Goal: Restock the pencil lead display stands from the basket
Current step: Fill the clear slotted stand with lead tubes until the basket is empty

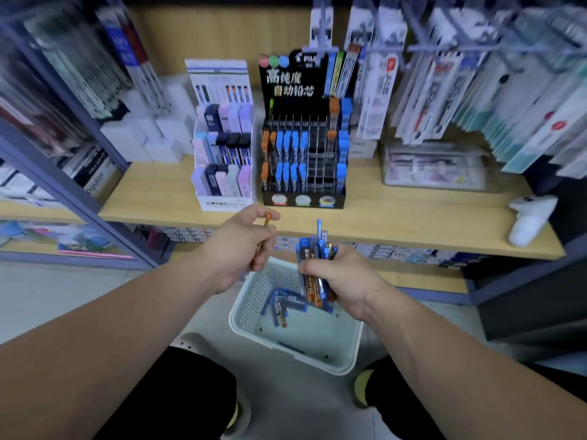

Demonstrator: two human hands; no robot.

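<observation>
Two knees: we crouch with the stock between them, so floor and shelf are both within reach.
Basket: one, pale perforated plastic, on the floor just below our hands, so we can draw from it without standing.
Loose lead tubes: about five, blue-capped, heaped toward the basket's far-left corner. Blur prevents an exact count.
Left hand: fingers curled round one orange-capped lead tube, cap upward. We judge it is singled out as the next piece for a slot.
Right hand: closed round a bundle of lead tubes, mostly blue-capped with a few orange bodies and one blue tube poking above the rest. It acts as a ready supply for the left hand. How many it holds, we cannot tell.
Shelf: one wooden board just beyond our hands, carrying both stands side by side.
Mono stand: one, white, on the left, with three tiers that look full of flat cases.
Pilot stand: one, black, just beside the white one, with three tiers. Orange tubes sit at the left edge and upper right, blue ones across the middle and right edge. The clear columns right of centre are empty, and we judge our tubes belong there.
</observation>
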